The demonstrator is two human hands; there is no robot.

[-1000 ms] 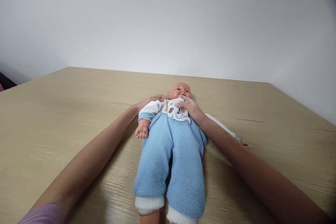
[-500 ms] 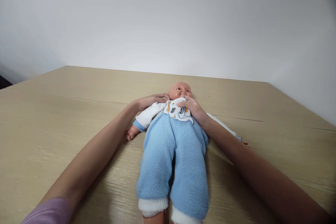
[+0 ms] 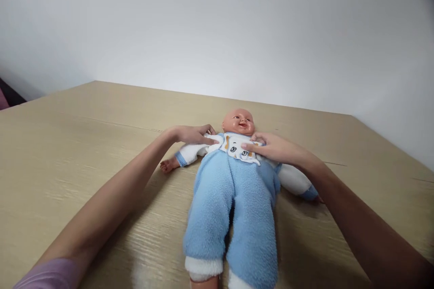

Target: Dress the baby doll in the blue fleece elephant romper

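A baby doll (image 3: 239,119) lies on its back, head away from me and legs towards me. It wears a fleecy light-blue and white outfit (image 3: 212,207) with an animal face on the chest. My left hand (image 3: 196,135) is curled round the doll's shoulder on the left, thumb on the white cloth. On the other side, my right hand (image 3: 271,146) grips the outfit at the shoulder and chest, its thumb lying over the animal face. Both doll arms stretch out sideways on the table. The doll's feet are cut off by the lower picture edge.
The doll rests on a wood-grain table (image 3: 84,158) with thin seams across it. Behind the table's far edge stands a plain white wall or partition (image 3: 217,31). Something dark and pink (image 3: 8,95) shows at the far left.
My right hand has moved from by the doll's mouth to its right-side shoulder, uncovering the mouth. My left hand has shifted from the neck onto the shoulder cloth. The view has tilted slightly.
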